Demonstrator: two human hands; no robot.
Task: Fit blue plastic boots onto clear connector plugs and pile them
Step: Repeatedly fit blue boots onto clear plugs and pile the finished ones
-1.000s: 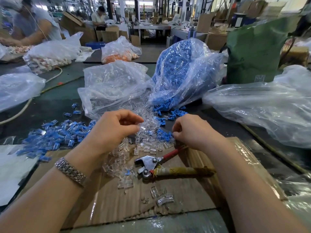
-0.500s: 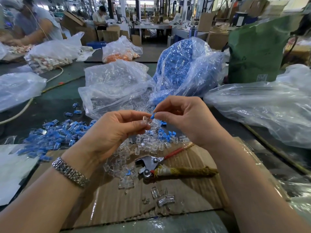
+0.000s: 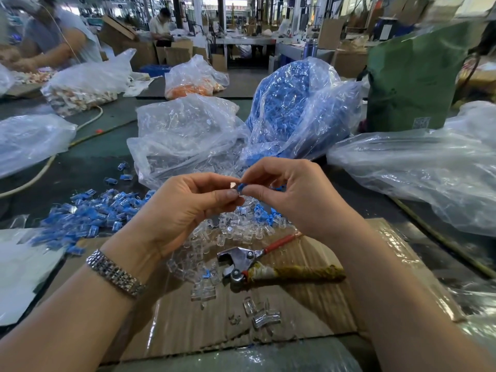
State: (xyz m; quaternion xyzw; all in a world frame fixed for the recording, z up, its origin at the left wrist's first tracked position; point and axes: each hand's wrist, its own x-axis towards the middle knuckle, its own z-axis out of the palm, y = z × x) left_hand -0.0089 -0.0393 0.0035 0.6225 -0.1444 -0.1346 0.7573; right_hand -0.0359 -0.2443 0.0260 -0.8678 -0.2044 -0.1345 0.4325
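Fingertips of both hands now meet above the bench: the left hand [image 3: 185, 210] pinches a small clear plastic connector plug [image 3: 233, 185], the right hand [image 3: 292, 194] pinches a small blue plastic boot [image 3: 240, 187] against it. 1 second ago both hands were down in the loose clear plugs [image 3: 236, 229]; judging by that, picking is done and fitting has begun. Finished blue pieces [image 3: 88, 213] lie to the left. Red-handled metal pliers [image 3: 257, 261] rest on the cardboard sheet [image 3: 308, 304], below the hands and seemingly out of the way.
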